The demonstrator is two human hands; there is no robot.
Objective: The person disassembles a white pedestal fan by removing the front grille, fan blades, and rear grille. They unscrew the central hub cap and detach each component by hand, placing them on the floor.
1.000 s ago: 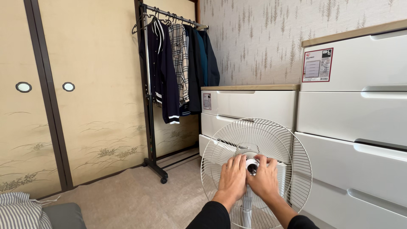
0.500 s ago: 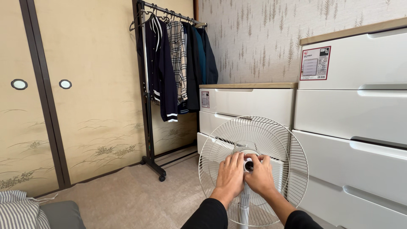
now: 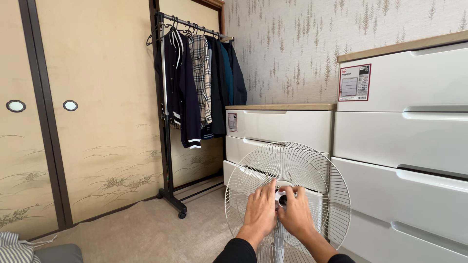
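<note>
A white wire fan guard (image 3: 312,160), round and upright, stands on a pale pole in front of the drawers. At its middle is a small white hub (image 3: 282,197) with a dark centre. My left hand (image 3: 260,210) rests flat against the guard just left of the hub, fingers pointing up. My right hand (image 3: 296,214) lies on the right side of the hub, its fingertips touching it. Both arms wear dark sleeves. No fan blades are visible behind the wires.
Tall white drawer chests (image 3: 404,146) with wooden tops stand close behind and to the right. A lower white chest (image 3: 278,126) stands behind the fan. A black rolling clothes rack (image 3: 168,122) with hanging jackets is at the left, before beige sliding doors (image 3: 97,112). Beige carpet (image 3: 161,234) covers the floor.
The view has drifted slightly, so the fan sits a little further left. Both hands stay at the hub, with the fingers shifted slightly around it.
</note>
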